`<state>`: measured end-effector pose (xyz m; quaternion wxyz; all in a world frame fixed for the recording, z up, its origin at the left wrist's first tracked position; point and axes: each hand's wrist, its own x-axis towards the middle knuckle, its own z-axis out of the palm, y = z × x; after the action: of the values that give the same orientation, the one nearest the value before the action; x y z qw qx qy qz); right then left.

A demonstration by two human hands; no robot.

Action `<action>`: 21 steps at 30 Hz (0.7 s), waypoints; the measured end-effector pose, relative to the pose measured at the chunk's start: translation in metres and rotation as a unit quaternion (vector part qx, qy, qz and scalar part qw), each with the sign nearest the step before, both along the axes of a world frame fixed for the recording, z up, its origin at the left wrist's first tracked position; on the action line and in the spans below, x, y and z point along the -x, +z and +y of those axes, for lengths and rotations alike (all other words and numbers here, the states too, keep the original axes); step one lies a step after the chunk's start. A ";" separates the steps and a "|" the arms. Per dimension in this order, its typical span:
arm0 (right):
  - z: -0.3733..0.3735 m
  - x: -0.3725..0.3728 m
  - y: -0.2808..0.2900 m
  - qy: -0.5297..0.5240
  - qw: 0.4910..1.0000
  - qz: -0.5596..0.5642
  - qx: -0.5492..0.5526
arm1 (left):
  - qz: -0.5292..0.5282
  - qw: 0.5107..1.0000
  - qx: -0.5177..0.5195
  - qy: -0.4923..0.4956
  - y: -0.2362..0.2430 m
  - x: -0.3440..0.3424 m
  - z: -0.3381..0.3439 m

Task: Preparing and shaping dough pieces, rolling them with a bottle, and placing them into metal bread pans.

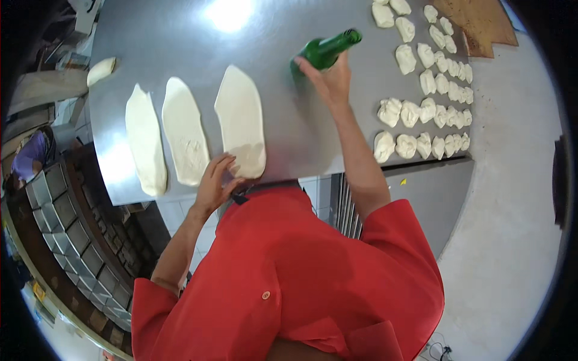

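A green glass bottle is in my right hand, which is wrapped round its body over the steel table, the neck tilted toward the far right. Three long flat dough sheets lie side by side: the left sheet, the middle sheet and the right sheet. At the near left corner of the right sheet is my left hand, fingers stretched out and thumb apart. Its fingertips seem to touch that sheet's edge. The near part of the middle sheet has a wrinkled surface.
Several rows of dough lumps fill the right side of the steel table. One dough piece sits at the far left edge. A brown board lies at the far right. Metal baking tins stand on the left, near another person.
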<state>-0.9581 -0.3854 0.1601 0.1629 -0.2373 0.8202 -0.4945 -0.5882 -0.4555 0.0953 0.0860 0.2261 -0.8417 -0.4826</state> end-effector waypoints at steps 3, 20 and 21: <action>0.005 -0.007 -0.017 -0.070 0.989 0.134 -0.008 | 0.028 0.998 0.050 -0.023 -0.011 -0.023 0.021; 0.029 -0.226 -0.113 -0.029 0.988 0.151 -0.010 | 0.112 0.952 0.098 0.268 -0.039 0.057 0.029; 0.018 -0.223 -0.114 -0.079 0.985 0.150 -0.017 | 0.122 0.949 0.038 0.289 -0.039 0.066 0.023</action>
<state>-0.7356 -0.3674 0.0462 0.0023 -0.2407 0.8599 -0.4501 -0.6538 -0.4321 0.0561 0.3325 0.3958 -0.7408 -0.4290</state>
